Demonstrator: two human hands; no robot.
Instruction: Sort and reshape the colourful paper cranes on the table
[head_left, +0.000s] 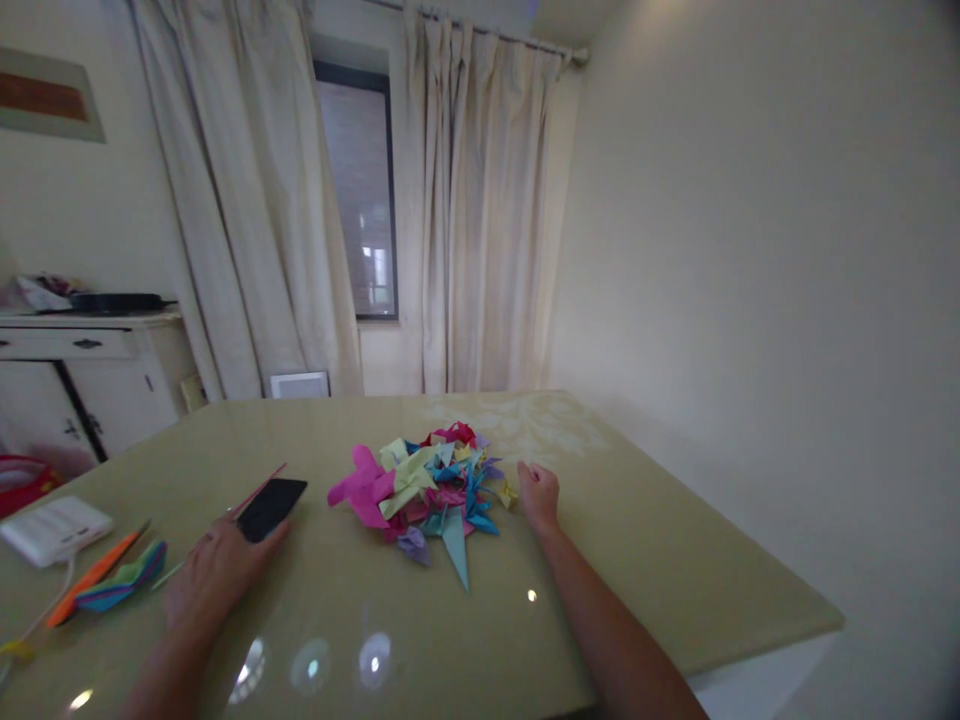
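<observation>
Both of my arms are out over the glossy counter (675, 580), and look at the colour between them! Folded paper pieces (450, 495) sit heaped in the middle: a big pink piece (364, 487) on the left, a red one (454, 433) at the far side, a pale blue spike (454, 550) pointing near. On the right, my right grip (540, 492) is curled into a fist, just beside the small yellow piece (507, 494) at the heap's edge; whether anything is tucked inside, I cannot tell. Over to the left, my left grip (221, 565) is partly spread at the near end of a black phone (271, 508), thumb along its near side; whether it has hold or merely rests there, I cannot tell. A thin pink stick (259, 490) runs along the phone's far-left side. Farther left lie a striped paper boat (124, 580), something long and orange (94, 580), and a white box (56, 530) with its cable.
</observation>
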